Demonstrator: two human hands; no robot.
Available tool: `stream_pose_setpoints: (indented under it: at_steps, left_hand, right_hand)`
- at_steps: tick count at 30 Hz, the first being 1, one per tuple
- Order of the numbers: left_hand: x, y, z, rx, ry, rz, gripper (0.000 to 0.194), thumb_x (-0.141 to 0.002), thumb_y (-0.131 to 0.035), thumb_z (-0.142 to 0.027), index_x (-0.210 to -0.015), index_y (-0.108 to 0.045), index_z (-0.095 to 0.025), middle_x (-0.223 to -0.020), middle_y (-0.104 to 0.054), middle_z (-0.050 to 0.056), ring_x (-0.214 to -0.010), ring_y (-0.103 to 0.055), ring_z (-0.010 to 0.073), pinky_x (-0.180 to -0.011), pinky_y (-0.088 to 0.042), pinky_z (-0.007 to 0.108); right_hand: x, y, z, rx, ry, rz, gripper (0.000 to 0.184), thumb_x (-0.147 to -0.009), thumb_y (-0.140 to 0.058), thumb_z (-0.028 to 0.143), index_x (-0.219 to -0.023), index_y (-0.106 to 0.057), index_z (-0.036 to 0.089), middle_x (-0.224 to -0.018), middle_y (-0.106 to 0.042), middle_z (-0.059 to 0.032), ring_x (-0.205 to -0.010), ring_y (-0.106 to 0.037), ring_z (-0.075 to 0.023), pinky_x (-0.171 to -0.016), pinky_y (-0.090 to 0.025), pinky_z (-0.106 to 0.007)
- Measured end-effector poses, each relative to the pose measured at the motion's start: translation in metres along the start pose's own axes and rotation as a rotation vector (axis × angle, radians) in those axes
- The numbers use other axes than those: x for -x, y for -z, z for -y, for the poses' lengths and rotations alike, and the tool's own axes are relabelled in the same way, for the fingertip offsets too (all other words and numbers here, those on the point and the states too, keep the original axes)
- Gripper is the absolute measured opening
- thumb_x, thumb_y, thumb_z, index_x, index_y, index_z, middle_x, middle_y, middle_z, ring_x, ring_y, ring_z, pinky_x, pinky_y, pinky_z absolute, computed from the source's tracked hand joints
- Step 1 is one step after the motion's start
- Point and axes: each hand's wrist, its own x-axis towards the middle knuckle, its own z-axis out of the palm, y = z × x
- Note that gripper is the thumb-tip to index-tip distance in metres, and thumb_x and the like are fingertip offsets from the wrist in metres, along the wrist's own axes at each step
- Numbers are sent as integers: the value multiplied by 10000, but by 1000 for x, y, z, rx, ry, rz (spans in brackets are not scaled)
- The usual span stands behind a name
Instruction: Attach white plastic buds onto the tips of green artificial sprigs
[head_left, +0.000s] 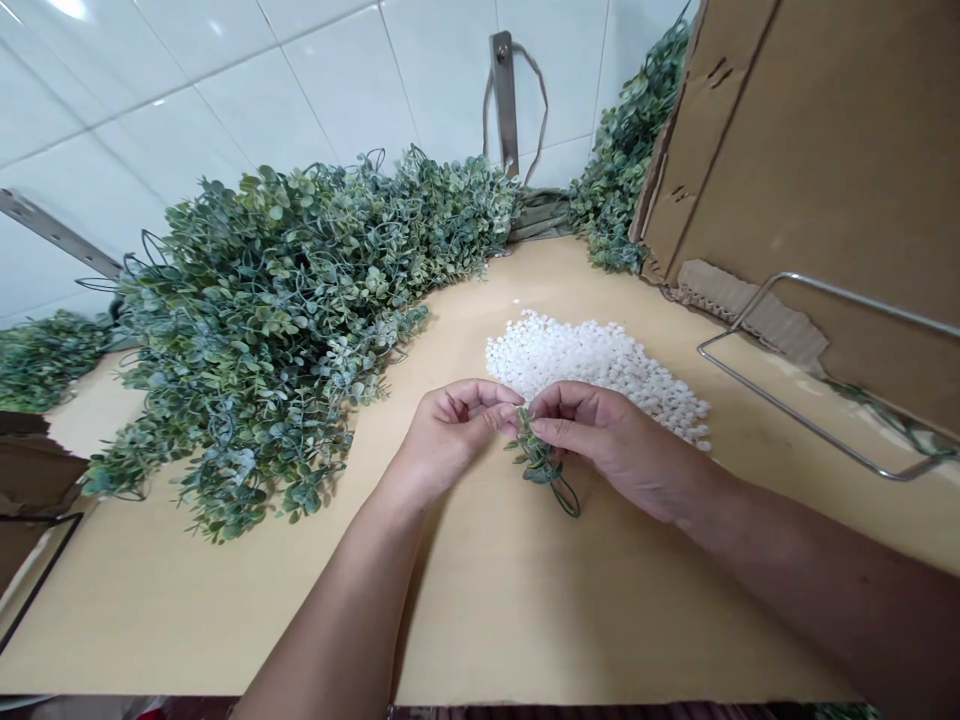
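Observation:
Between my two hands is a small artificial greenery sprig (534,455) with green leaves and a looped dark stem at its lower end. My left hand (469,425) pinches at its upper tip, thumb against fingers; whether a small bead sits there is hidden. With thumb and fingers closed, my right hand (589,425) grips the sprig from the right side. Just beyond my fingertips lies a spread pile of small white plastic beads (592,360). Both forearms reach in from the bottom of the view.
A large heap of artificial greenery (277,320) covers the table's left and back. More greenery (626,150) rests by a big cardboard box (825,180) at right, near a bent metal wire frame (795,415). A metal bracket (505,100) stands against the tiled wall (330,80).

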Motion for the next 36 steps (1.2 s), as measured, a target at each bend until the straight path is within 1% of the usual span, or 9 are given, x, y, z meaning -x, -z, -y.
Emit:
stream_pose_setpoints:
  at_steps: [6,11,14,17,21,24,27,31,36]
  left_hand:
    - [2,-3,2,-8,17,5,147,-584,-773,-213,-677,-684,-142,-568,-636,-6,-531,-554,89,-561,-459,221]
    - [2,-5,4,-39,-39,38,155,-614,-762,-239,-654,-649,-139,-548,-619,-5,-524,-544,91,-550,-448,217]
    - [2,-3,2,-63,-64,47,177,-628,-756,-265,-650,-632,-140,-555,-613,-3,-538,-543,96,-565,-449,221]
    - [3,2,-4,-85,-67,46,200,-635,-754,-291,-652,-624,-139,-567,-604,-5,-547,-540,98,-578,-448,228]
    - [5,8,-11,-115,-16,131,202,-634,-753,-286,-614,-625,-130,-556,-589,-8,-541,-522,91,-566,-429,223]
    - [4,10,-11,-98,49,141,196,-605,-770,-269,-612,-639,-123,-545,-595,-8,-516,-515,84,-542,-417,217]
    - [-1,11,-7,-56,70,30,209,-572,-790,-268,-603,-646,-119,-516,-593,-17,-473,-496,68,-506,-399,198]
    - [-4,14,-2,-20,47,-122,217,-586,-783,-294,-593,-668,-110,-470,-554,-33,-450,-449,38,-479,-362,162]
    - [-1,12,-2,107,87,-22,269,-592,-782,-306,-786,-739,-125,-615,-645,2,-524,-522,47,-532,-410,160]
  right_hand:
    - [0,1,2,-2,-45,-32,113,-592,-646,225,-618,-556,160,-578,-510,40,-556,-442,-81,-553,-373,-240]
    - [1,0,2,-1,-70,-59,139,-579,-663,224,-598,-547,152,-539,-494,43,-521,-412,-68,-513,-347,-216]
    - [2,1,3,-22,-53,-63,141,-598,-661,251,-601,-558,155,-544,-504,33,-523,-437,-78,-511,-369,-217]
    - [4,4,8,-75,16,-120,121,-617,-656,247,-600,-573,160,-562,-526,22,-534,-472,-86,-517,-393,-217]
    - [6,9,19,-221,79,-229,86,-624,-647,200,-600,-569,171,-651,-607,-8,-631,-576,-123,-627,-472,-257]
    - [8,9,22,-230,123,-150,106,-677,-609,207,-590,-555,177,-612,-596,-3,-610,-589,-129,-635,-489,-277]
    - [10,4,18,-56,105,-24,151,-696,-575,227,-565,-518,180,-513,-540,15,-494,-518,-105,-529,-448,-250]
    - [11,-5,12,120,51,-9,103,-628,-567,226,-577,-485,190,-491,-491,41,-479,-458,-86,-498,-402,-226]
    - [10,-5,10,169,52,22,76,-612,-539,245,-606,-485,191,-534,-478,42,-522,-429,-87,-504,-368,-223]
